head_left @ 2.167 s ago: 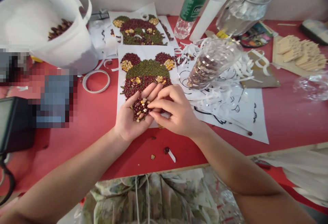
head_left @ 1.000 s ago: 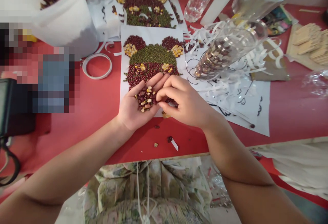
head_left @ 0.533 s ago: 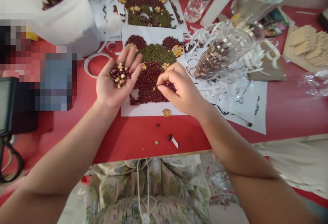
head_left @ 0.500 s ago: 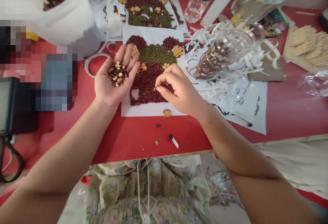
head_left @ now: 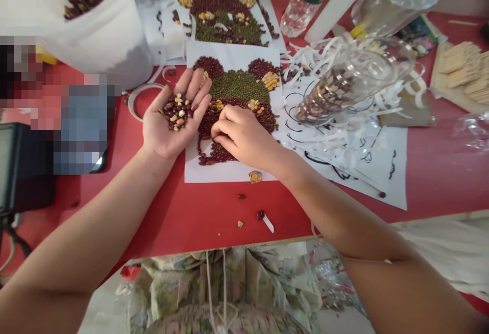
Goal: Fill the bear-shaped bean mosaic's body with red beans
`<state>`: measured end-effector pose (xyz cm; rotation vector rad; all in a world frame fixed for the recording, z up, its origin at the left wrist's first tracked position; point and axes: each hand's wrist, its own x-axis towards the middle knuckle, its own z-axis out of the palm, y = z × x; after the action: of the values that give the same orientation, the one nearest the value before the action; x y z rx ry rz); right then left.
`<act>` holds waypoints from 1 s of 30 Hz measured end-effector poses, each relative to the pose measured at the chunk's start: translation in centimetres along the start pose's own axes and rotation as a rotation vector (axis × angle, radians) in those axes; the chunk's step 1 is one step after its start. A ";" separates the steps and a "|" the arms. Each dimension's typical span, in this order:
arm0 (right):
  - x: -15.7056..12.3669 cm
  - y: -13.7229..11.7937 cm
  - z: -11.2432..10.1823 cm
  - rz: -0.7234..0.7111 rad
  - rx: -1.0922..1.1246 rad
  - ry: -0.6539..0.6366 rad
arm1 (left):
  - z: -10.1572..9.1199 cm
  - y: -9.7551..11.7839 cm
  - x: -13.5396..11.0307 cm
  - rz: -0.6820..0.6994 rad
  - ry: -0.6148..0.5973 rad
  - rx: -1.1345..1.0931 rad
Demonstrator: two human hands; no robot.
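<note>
My left hand (head_left: 171, 120) lies palm up with its fingers spread, cupping a small heap of mixed beans and corn kernels (head_left: 178, 112). Thumb and fingertips of my right hand (head_left: 244, 138) are pinched together over the lower left of a bean picture; what is between them, if anything, is too small to make out. The picture on white paper (head_left: 196, 173) is a bear-like head with dark red bean ears (head_left: 208, 65), a green mung bean band (head_left: 240, 85), corn kernel patches (head_left: 271, 81) and a red bean lower part (head_left: 212, 157). My right hand covers part of it.
Behind lies a second bean picture (head_left: 221, 5). A white bucket (head_left: 126, 38) holds dark beans or seeds. To the right are a tilted clear container of beans (head_left: 324, 89), paper strips (head_left: 305, 51) and a bottle (head_left: 300, 16). A tape ring (head_left: 133, 102) and loose beans (head_left: 241, 196) lie nearby.
My right hand has moved left and slightly down across the picture, still pinched. My left hand stays palm up with the beans. The view has shifted slightly.
</note>
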<state>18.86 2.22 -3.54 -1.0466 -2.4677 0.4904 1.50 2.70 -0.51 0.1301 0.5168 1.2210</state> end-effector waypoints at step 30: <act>-1.0 -0.7 0.1 -0.140 -0.040 0.156 | -2.2 -0.8 0.4 0.079 -0.076 0.167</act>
<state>19.08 1.01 -3.55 -0.8839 -2.3998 0.3052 1.30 2.37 -2.85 0.3408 0.5512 1.2437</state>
